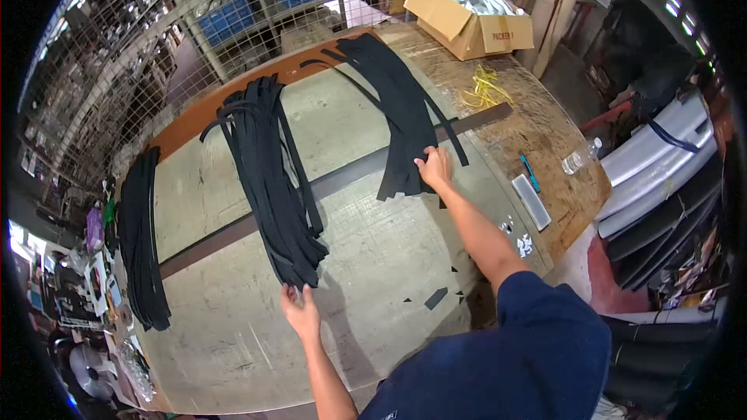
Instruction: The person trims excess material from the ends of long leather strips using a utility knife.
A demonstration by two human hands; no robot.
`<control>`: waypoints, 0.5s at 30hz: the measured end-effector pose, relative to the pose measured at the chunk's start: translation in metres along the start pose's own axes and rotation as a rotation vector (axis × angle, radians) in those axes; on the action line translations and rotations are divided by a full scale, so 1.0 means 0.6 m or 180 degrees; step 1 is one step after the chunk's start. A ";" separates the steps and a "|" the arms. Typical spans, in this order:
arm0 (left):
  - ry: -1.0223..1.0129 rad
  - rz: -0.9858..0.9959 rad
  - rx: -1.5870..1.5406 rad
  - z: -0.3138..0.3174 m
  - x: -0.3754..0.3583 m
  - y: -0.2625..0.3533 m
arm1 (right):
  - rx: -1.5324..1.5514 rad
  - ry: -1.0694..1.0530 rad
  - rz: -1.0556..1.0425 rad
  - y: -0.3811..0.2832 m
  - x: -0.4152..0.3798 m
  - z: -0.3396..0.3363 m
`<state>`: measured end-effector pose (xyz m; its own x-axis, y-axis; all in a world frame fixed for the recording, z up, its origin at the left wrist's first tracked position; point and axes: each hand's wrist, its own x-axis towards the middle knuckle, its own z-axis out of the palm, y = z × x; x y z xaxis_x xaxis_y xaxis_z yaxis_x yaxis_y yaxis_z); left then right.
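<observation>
Black strips (272, 179) on worktable (210, 342) near mesh (210, 58)

Beyond the far edge of the worn wooden bench (572, 120), a wire mesh partition (210, 23) fronts shelving with blue crates (226, 22). Off its right edge, large silver and black rolls (661, 163) lie stacked, under small bright lights (671, 4) at upper right.

left hand (300, 313) nearer, right hand (433, 169) farther forward, bare forearms (476, 225) extended
</observation>
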<state>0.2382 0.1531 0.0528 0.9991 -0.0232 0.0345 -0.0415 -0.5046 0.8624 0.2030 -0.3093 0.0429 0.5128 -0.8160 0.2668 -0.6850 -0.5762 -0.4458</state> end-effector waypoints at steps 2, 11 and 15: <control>-0.0052 0.0077 0.0030 -0.020 -0.049 -0.003 | -0.0234 -0.0521 0.0368 0.018 0.011 -0.028; -0.0598 -0.0878 -0.0178 -0.009 -0.300 0.001 | 0.0096 -0.1293 0.0379 -0.046 0.055 -0.059; -0.0594 -0.1072 -0.0344 0.011 -0.352 0.047 | -0.0318 -0.1705 0.0207 -0.074 0.051 -0.036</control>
<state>0.0260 0.1383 0.0664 0.9387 -0.0332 -0.3430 0.2988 -0.4173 0.8582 0.2380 -0.3098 0.0895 0.6417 -0.7276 -0.2426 -0.7565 -0.5482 -0.3567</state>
